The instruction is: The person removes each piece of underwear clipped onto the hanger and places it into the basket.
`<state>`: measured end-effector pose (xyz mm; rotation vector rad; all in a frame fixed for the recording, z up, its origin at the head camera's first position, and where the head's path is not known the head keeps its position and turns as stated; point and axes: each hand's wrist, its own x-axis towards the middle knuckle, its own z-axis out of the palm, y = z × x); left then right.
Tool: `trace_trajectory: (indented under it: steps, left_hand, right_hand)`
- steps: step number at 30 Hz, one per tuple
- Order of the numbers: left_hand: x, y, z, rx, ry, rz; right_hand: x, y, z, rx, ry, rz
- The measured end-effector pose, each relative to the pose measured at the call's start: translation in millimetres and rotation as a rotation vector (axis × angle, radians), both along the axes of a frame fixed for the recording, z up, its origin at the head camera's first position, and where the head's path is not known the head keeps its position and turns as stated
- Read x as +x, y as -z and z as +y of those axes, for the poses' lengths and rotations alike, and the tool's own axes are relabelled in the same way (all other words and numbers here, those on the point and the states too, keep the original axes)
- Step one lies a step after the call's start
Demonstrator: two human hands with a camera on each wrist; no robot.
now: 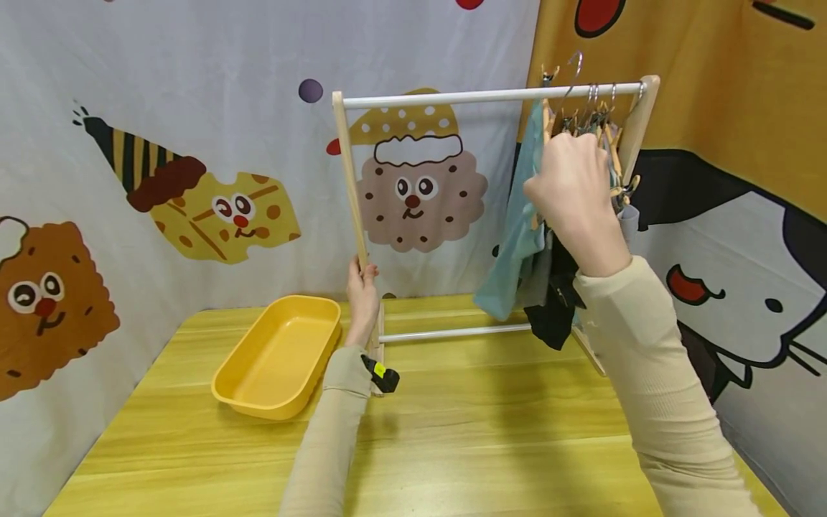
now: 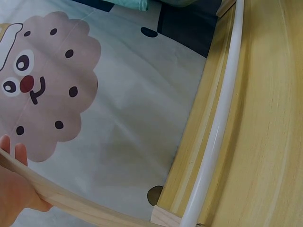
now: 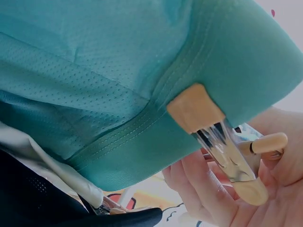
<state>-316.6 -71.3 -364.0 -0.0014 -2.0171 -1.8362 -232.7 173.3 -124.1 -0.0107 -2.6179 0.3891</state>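
Note:
My left hand [image 1: 363, 298] grips the left wooden upright [image 1: 352, 179] of a small clothes rack; the left wrist view also shows fingers around that upright. Up at the rack's right end, my right hand [image 1: 575, 194] holds a clip hanger [image 3: 232, 165] with its fingers curled about it. A teal garment [image 3: 208, 80], stitched along its band, hangs from the hanger's clip. One metal hook [image 1: 576, 63] stands above the white top rail [image 1: 446, 98]; whether it touches the rail I cannot tell. Grey and black garments [image 1: 552, 316] hang behind the right hand, partly hidden.
A yellow plastic basin [image 1: 278, 359] stands on the wood-grain table [image 1: 452, 445], left of the rack. Several more hangers [image 1: 604, 118] crowd the rail's right end. A white lower bar [image 2: 215, 127] crosses the rack's base. Cartoon-printed curtains [image 1: 226, 72] enclose the back and right.

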Motion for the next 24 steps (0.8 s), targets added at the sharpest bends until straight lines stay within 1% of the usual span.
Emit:
trace_trajectory:
  steps: [3,8,12,18,24]
  left_hand:
    - [-0.3,-0.2,0,0.006,0.005,-0.003]
    - [-0.5,0.4,-1,0.004,0.015,-0.012]
    - [-1.1,1.3,-2,0.008,0.019,-0.018]
    - [-0.8,0.9,-2,0.021,0.015,-0.006]
    - [-0.2,0.1,-1,0.011,0.007,-0.003]
  right_hand:
    - [7.7,6.5,1,-0.006,-0.031,0.049]
    - [17.5,19.4,4,-0.010,-0.108,0.097]
    - [20.6,30.3,8,0.009,-0.174,0.084]
    - [20.7,45.8,16,0.026,-0.240,0.024]
    - [23.4,59.4,24,0.046,-0.330,-0.030]
